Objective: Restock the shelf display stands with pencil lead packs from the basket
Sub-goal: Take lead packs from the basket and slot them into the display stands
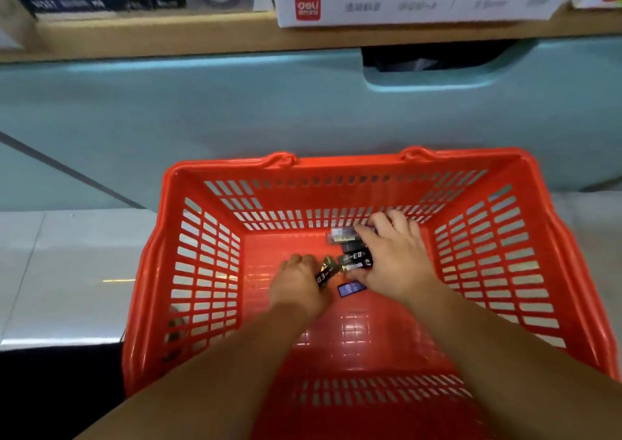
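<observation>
Head view: inside the red slotted plastic basket, the left hand pinches one small black pencil lead pack. The right hand seems to clasp a cluster of black packs. An overfull grasp could spill some beside the loose blue pack.

Before me: pale teal cabinet front with a recessed handle slot; wooden shelf above carries white cartons; glossy grey floor tiles below.
</observation>
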A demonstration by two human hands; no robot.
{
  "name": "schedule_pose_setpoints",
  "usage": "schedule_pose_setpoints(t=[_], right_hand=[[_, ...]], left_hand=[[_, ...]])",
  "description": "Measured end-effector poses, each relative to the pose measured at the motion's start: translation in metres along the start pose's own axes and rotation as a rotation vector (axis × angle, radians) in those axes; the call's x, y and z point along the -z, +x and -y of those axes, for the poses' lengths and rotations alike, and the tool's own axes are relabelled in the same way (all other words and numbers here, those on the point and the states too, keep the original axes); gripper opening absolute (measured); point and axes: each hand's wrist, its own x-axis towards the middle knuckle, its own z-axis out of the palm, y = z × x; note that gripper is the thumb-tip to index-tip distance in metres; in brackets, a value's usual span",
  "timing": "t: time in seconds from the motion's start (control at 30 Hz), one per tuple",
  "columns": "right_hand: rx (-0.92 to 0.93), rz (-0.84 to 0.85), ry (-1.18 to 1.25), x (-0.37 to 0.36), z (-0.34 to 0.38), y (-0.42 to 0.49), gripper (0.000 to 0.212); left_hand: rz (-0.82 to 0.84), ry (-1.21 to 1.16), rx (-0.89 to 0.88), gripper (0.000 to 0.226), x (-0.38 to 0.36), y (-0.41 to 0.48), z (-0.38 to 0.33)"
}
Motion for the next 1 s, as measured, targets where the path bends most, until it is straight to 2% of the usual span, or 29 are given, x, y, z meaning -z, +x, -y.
schedule_pose_setpoints(t=[0.1, 0.17, 0.23, 0.33, 0.4, 0.5, 0.63, 0.77, 1.0], right_hand=[[-0.074, -0.05, 0.045, -0.007, 0.009, -0.011, 0.083], [-0.139, 0.023, 0.187, -0.011, 0.011, -0.013, 0.097], [-0.128, 0.119, 0.24, -0.014, 0.01, -0.01, 0.117], [-0.088, 0.266, 0.173, -0.015, 0.009, -0.004, 0.142], [-0.083, 0.279, 0.113, -0.017, 0.01, -0.002, 0.145], [-0.07, 0.25, 0.074, -0.017, 0.013, 0.003, 0.131], [-0.075, 0.263, 0.096, -0.012, 0.015, 0.01, 0.113], [-0.127, 0.288, 0.132, -0.011, 0.016, 0.008, 0.101], [-0.207, 0.286, 0.284, -0.013, 0.011, 0.003, 0.069]], left_hand=[[0.038, -0.016, 0.071, 0.028, 0.006, -0.005, 0.01], [0.083, -0.067, 0.099, 0.022, 0.008, -0.007, 0.017], [0.105, -0.133, 0.119, 0.02, 0.012, -0.01, 0.021], [0.123, -0.289, 0.163, 0.015, 0.02, -0.014, 0.022], [0.13, -0.416, 0.194, 0.014, 0.023, -0.017, 0.024], [0.164, -0.671, 0.257, 0.02, 0.027, -0.026, 0.026], [0.227, -0.952, 0.316, 0.046, 0.039, -0.04, 0.025], [0.344, -0.997, 0.311, 0.021, 0.051, -0.048, 0.026], [0.359, -0.991, 0.276, 0.026, 0.053, -0.051, 0.026]])
